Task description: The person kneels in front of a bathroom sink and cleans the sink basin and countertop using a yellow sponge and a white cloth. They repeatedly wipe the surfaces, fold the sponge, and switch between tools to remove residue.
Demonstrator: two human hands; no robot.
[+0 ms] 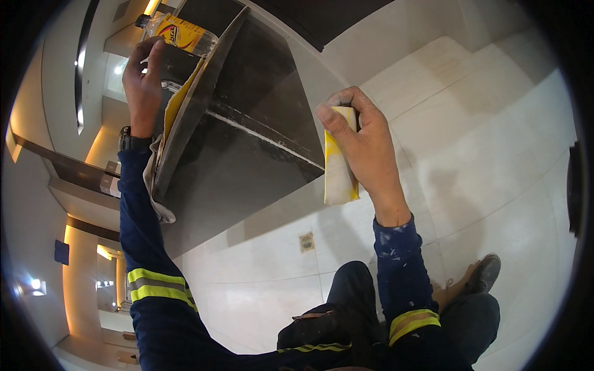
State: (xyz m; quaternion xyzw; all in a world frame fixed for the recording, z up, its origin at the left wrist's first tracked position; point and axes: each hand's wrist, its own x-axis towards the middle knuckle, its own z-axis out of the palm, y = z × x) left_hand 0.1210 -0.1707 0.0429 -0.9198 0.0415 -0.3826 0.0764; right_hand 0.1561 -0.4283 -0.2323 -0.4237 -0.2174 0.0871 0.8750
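In my right hand (365,136) is a thick, flat yellow-and-white folded piece (340,164), its white face scuffed; it looks like sandpaper folded or wrapped round a block. My thumb presses on one side and my fingers curl behind it. My left hand (142,86) is raised by a clear bottle (185,36) with a yellow label and dark cap. Its thumb and fingertips come together in a pinch; anything between them is too small to make out. Beside that wrist, a yellow sheet (180,102) lies along the edge of the dark grey unit (229,167).
A pale line crosses the unit's dusty dark face. Below my left wrist a greyish cloth (151,179) hangs over the unit's edge. Pale tiles (260,272) cover the floor, with a small square drain (306,242) in them. My shoe (486,274) is at lower right.
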